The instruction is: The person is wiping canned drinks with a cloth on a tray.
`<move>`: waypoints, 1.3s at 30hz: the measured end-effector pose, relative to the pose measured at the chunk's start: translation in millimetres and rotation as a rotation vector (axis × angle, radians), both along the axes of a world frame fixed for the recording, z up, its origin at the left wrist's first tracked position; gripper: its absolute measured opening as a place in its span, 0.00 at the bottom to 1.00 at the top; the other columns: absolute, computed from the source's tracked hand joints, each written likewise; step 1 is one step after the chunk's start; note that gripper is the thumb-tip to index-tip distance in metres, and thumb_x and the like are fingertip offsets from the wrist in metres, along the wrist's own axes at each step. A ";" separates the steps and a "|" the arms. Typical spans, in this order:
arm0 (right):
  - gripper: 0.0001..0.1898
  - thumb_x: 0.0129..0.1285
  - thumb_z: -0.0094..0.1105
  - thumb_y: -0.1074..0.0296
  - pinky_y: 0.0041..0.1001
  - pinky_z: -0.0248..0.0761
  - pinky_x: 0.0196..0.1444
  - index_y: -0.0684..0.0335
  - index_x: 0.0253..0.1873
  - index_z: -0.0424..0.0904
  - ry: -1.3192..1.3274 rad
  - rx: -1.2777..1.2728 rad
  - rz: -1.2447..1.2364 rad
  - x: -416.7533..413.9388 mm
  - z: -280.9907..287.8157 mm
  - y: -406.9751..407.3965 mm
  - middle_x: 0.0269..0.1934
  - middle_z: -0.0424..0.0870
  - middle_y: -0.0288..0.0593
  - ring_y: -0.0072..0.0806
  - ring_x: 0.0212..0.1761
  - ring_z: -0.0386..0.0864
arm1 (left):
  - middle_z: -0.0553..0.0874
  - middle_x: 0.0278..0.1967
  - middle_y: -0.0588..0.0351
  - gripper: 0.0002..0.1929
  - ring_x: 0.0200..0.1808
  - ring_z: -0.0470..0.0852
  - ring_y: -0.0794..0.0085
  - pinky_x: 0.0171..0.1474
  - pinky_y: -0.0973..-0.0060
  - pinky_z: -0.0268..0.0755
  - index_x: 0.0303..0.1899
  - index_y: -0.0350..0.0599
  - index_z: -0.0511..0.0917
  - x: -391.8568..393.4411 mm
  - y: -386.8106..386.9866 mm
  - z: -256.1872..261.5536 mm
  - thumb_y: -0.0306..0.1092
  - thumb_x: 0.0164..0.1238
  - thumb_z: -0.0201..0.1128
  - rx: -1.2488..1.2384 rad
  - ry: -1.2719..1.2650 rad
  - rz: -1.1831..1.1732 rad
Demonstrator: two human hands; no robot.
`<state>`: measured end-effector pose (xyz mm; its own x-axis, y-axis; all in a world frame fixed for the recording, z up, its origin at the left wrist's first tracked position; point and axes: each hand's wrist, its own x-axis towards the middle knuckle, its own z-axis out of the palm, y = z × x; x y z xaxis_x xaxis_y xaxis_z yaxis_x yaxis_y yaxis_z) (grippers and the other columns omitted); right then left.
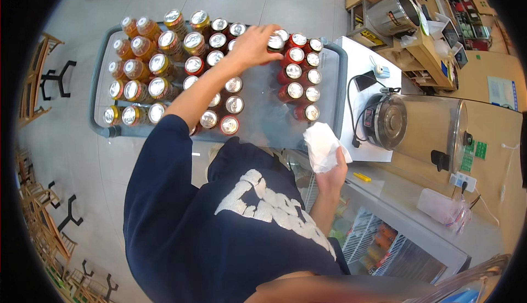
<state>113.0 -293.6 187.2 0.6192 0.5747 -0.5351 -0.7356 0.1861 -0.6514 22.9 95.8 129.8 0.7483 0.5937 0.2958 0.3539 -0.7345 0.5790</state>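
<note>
My left hand [257, 47] reaches across a grey plastic cart [259, 117], its fingers around the top of a drink can [276, 43]. The can's body is mostly hidden by the hand. To the right of it stand rows of red cans [294, 72]; to the left are more red and dark cans [209, 118], yellow-topped cans [158, 87] and orange drink bottles with clear caps [136, 69]. Near the cart's lower right corner, my right hand [332, 171] holds a folded white cloth or paper wipe [323, 148], palm up. My left forearm covers some of the cans.
Right of the cart, a white surface [372, 150] carries a phone [365, 81], a cable and a large clear dispenser [428, 126]. A glass-fronted fridge [395, 220] stands below, with a yellow cutter [362, 177] on its top. Wooden chairs [33, 80] are at far left.
</note>
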 end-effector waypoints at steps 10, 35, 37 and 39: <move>0.29 0.84 0.43 0.58 0.49 0.62 0.81 0.74 0.78 0.63 0.009 -0.074 -0.190 -18.1 -6.1 -27.6 0.76 0.72 0.58 0.53 0.78 0.71 | 0.85 0.57 0.47 0.35 0.60 0.85 0.48 0.62 0.53 0.77 0.64 0.50 0.73 34.1 71.2 -63.8 0.40 0.54 0.80 0.141 0.369 -0.051; 0.26 0.83 0.50 0.60 0.43 0.71 0.75 0.71 0.76 0.68 -0.158 -0.173 -0.209 -16.2 -12.9 -21.7 0.72 0.77 0.52 0.44 0.72 0.78 | 0.88 0.56 0.49 0.37 0.61 0.84 0.52 0.66 0.59 0.75 0.62 0.42 0.78 27.5 -2.9 -4.7 0.47 0.53 0.84 -0.083 -0.305 0.167; 0.25 0.83 0.51 0.61 0.43 0.71 0.74 0.71 0.76 0.68 -0.155 -0.166 -0.173 -13.7 -15.8 -8.8 0.71 0.77 0.52 0.43 0.72 0.78 | 0.86 0.58 0.47 0.34 0.61 0.86 0.58 0.66 0.62 0.76 0.64 0.41 0.77 7.4 -27.3 13.3 0.48 0.61 0.81 -0.796 -0.696 0.112; 0.25 0.83 0.50 0.63 0.43 0.71 0.74 0.72 0.76 0.67 -0.293 -0.250 -0.066 -7.6 -14.7 14.8 0.72 0.77 0.53 0.43 0.72 0.77 | 0.86 0.57 0.48 0.32 0.59 0.87 0.61 0.64 0.61 0.80 0.64 0.40 0.77 0.5 -48.3 3.0 0.54 0.71 0.74 -0.928 -0.816 0.092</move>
